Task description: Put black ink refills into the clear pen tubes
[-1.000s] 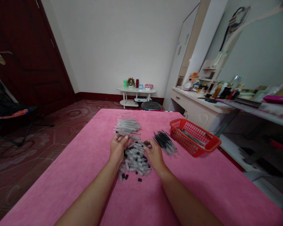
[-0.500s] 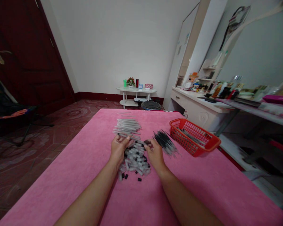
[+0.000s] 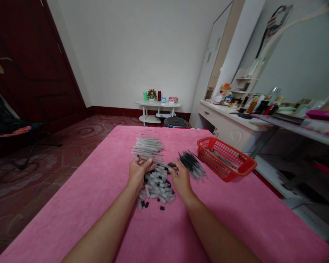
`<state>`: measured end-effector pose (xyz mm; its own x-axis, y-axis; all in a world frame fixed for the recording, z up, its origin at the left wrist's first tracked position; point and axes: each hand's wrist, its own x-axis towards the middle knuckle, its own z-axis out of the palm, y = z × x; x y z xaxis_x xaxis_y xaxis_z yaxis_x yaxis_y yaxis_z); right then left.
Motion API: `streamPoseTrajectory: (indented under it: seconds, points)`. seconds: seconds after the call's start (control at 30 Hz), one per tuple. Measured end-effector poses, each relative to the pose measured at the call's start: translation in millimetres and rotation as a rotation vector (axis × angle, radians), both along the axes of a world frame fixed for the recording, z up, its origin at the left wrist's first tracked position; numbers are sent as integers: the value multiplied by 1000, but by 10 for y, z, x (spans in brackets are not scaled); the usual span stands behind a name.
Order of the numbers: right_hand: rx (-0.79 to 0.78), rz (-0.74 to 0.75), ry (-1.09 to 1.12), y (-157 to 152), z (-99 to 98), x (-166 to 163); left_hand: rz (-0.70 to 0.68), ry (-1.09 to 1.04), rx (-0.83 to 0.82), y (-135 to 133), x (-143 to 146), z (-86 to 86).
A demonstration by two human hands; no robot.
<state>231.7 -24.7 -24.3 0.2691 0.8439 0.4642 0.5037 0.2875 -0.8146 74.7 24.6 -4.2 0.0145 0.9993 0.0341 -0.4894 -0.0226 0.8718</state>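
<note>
My left hand [image 3: 137, 171] and my right hand [image 3: 180, 178] are closed on the two ends of one clear pen barrel [image 3: 157, 164], held level above a heap of pen caps [image 3: 157, 187]. The caps are clear and black and lie on the pink table cover [image 3: 104, 190] between my wrists. Beyond my left hand lies a pile of clear pen barrels [image 3: 148, 147]. A bundle of thin black refills [image 3: 191, 165] lies just right of my right hand.
A red plastic basket [image 3: 227, 160] with several pens in it stands at the right of the table. A white dressing table [image 3: 235, 122] crowded with bottles is on the right, a small white side table [image 3: 158, 109] by the far wall, a dark door [image 3: 30, 65] on the left.
Both hands have stayed over the cap heap, shifting only slightly while working the same pen barrel. The view has tilted a little.
</note>
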Motion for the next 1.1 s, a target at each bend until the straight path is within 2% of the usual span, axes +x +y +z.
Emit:
streamPoseTrajectory:
  seconds: [0.27, 0.43, 0.57, 0.77, 0.93, 1.0, 1.1]
  points:
    - [48, -24, -109, -54, 109, -38, -16, 90, -18, 11, 0, -3]
    - [11, -44, -62, -17, 91, 13, -49, 65, 16, -38, 6, 28]
    - [-16, 9, -10, 20, 69, 68, -104, 90, 25, -43, -10, 25]
    - [-142, 91, 93, 18, 126, 97, -135, 127, 51, -49, -46, 42]
    - [-347, 207, 241, 9, 210, 181, -174, 172, 103, -76, -57, 71]
    - [-375, 244, 202, -14, 262, 196, -179, 189, 122, -79, -45, 74]
    - [-272, 239, -54, -68, 356, 169, -200, 193, 124, -76, -8, 72]
